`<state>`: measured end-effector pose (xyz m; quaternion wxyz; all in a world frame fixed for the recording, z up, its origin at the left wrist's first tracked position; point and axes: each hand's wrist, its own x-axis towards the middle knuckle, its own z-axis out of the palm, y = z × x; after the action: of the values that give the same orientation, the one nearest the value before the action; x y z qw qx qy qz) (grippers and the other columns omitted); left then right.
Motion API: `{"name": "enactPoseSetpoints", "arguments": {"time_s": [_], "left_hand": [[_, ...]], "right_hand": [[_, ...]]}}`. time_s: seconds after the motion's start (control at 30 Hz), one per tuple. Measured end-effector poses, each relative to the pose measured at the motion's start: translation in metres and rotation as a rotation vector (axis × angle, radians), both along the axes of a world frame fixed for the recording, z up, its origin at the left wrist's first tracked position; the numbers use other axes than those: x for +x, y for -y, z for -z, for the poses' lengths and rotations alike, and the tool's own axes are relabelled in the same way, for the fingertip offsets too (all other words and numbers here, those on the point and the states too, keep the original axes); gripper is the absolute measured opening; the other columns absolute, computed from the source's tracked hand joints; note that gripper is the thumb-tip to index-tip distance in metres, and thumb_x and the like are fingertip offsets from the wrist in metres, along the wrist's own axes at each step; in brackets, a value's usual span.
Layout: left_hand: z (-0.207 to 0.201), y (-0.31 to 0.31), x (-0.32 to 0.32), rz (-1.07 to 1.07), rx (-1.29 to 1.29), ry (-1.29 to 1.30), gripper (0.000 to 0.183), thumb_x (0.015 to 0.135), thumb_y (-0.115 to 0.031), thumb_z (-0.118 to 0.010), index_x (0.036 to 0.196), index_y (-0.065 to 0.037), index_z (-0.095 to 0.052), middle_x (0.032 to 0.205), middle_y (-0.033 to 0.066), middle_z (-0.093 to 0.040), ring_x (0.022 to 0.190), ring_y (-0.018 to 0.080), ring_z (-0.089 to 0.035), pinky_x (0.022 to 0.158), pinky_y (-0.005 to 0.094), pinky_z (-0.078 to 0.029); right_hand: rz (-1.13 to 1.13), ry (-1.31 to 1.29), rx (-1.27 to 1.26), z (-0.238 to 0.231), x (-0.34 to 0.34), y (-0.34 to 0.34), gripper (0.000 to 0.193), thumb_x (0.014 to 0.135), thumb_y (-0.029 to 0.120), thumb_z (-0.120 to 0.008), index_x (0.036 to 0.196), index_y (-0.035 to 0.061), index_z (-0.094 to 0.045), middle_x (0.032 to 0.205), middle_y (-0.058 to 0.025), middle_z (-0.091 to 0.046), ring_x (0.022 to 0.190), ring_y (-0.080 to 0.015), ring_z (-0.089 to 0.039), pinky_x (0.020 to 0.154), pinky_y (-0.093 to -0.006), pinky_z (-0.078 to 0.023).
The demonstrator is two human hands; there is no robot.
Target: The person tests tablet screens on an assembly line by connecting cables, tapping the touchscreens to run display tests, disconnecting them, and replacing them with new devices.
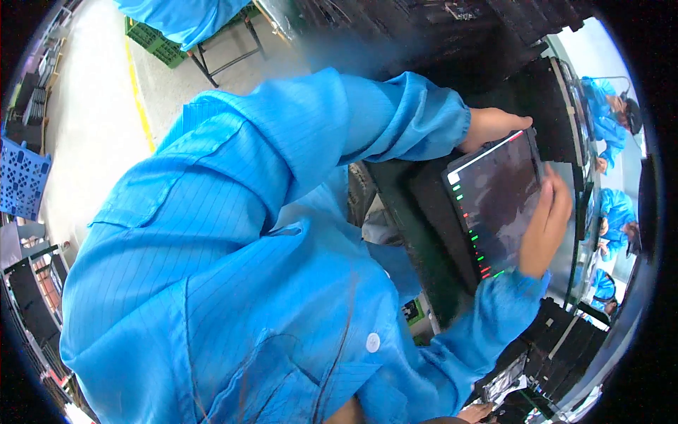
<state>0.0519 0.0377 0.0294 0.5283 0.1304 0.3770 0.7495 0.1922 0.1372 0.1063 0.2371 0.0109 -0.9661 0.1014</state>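
A flat display panel [498, 198] with a black frame lies tilted over the dark bench; its screen is dark, with a white and red bar and small green and red marks along the edges. My left hand [491, 127] grips its upper edge, the fingers partly hidden behind the frame. At the panel's right edge is my right hand [549, 222], thumb towards the screen and fingers close together along the border. Both arms wear blue striped sleeves. What lies beneath the panel is mostly hidden.
Dark stacked pieces [438, 35] fill the bench at the top. Co-workers in blue [614, 212] sit beyond the right side. A blue plastic basket [22, 177] stands at far left, and a green crate [157, 44] sits on the floor beside a folding stand [233, 56].
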Motion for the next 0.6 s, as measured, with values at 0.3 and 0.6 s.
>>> {"name": "enactPoseSetpoints", "arguments": {"time_s": [0.3, 0.6], "left_hand": [[-0.011, -0.007, 0.014, 0.004, 0.03, 0.054, 0.049, 0.087, -0.048, -0.037, 0.09, -0.003, -0.057, 0.089, 0.0117, -0.061, 0.077, 0.0209, -0.059, 0.07, 0.036, -0.049], [-0.005, -0.022, 0.02, -0.017, -0.014, 0.044, 0.041, 0.08, -0.04, -0.054, 0.097, -0.003, -0.055, 0.093, 0.0128, -0.06, 0.083, 0.0221, -0.059, 0.075, 0.0353, -0.047]], "right_hand": [[-0.093, 0.148, -0.493, 0.002, -0.071, -0.041, 0.022, 0.08, 0.011, -0.057, 0.099, 0.001, -0.053, 0.092, -0.01, -0.06, 0.089, -0.0165, -0.056, 0.08, -0.026, -0.041], [-0.185, -0.011, -0.279, -0.001, -0.026, -0.007, 0.018, 0.075, 0.0, -0.057, 0.092, 0.0045, -0.058, 0.076, -0.0073, -0.06, 0.069, -0.013, -0.057, 0.064, -0.0243, -0.045]]}}
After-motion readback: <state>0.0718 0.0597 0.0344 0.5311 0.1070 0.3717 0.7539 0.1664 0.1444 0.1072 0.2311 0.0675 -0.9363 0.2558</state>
